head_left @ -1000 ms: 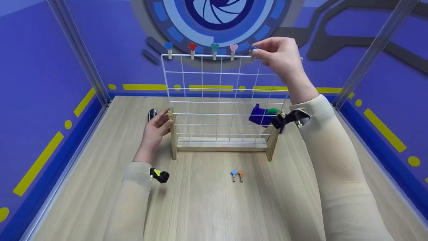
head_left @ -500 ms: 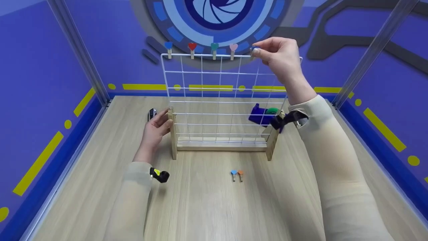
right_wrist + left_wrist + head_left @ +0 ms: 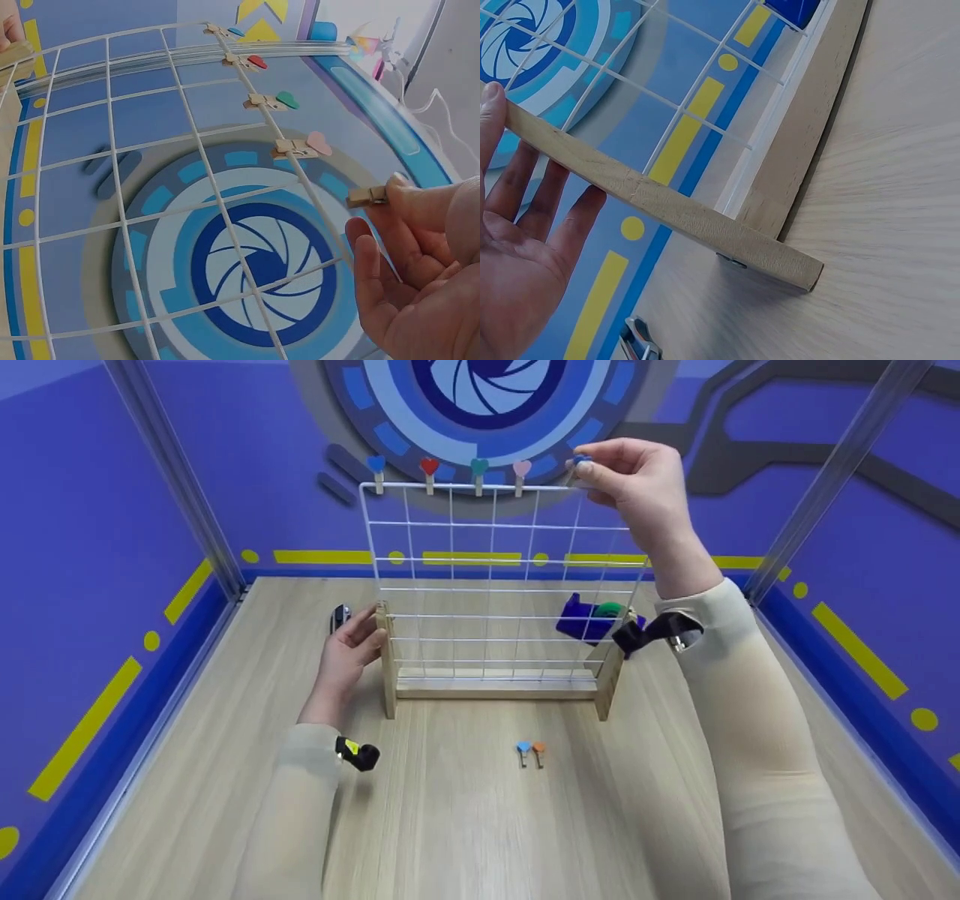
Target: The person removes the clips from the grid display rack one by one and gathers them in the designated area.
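A white wire grid rack [image 3: 493,523] with wooden side posts stands on the table. My right hand [image 3: 651,499], above its top bar near the right end, pinches a small wooden clothespin [image 3: 366,197] with a blue heart [image 3: 582,459]. In the right wrist view the clothespin's tip looks apart from the bar. My left hand [image 3: 349,656] holds the left wooden post [image 3: 641,187] between thumb and fingers. Along the top bar are clipped heart clothespins: blue [image 3: 376,472], red [image 3: 430,474], green [image 3: 479,476] and pink [image 3: 520,478].
Two heart clothespins, light blue [image 3: 523,753] and orange [image 3: 538,753], lie on the table [image 3: 465,825] before the rack. Behind the rack's right side is a purple tape dispenser [image 3: 577,619] with a green roll. A dark metallic object [image 3: 340,616] lies beyond my left hand.
My right hand has shifted slightly right and up with the blue heart clothespin, which now tilts more. My left hand stays on the post.
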A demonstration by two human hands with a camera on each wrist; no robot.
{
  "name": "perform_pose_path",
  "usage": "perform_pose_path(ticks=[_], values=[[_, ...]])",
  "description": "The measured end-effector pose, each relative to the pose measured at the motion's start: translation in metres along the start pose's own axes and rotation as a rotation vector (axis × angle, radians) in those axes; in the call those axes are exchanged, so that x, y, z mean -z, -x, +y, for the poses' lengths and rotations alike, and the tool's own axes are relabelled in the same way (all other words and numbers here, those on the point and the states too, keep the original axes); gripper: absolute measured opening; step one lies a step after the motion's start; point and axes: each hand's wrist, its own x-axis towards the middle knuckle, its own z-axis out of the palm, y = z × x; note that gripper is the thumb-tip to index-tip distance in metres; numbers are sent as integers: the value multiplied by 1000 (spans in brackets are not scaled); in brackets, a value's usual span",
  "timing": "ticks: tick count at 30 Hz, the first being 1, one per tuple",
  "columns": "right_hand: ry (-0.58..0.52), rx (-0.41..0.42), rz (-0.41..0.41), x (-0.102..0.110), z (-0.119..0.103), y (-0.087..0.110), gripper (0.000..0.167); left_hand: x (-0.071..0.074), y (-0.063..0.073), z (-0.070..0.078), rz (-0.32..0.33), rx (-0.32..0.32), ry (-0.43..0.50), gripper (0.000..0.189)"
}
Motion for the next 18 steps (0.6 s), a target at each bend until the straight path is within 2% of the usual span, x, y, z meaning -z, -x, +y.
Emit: perform_pose_path(ticks=[4,9,11,18], values=[[-31,100,-37,3,-2,12,20,1,1,0,2,5,0,59],[22,186,-80,7,4,30,20,-1,1,2,6,7,30,57],[55,187,-87,8,8,38,20,-2,1,2,3,5,31,57],[166,103,-137,13,28,63,24,-3,1,2,5,-8,39,56]])
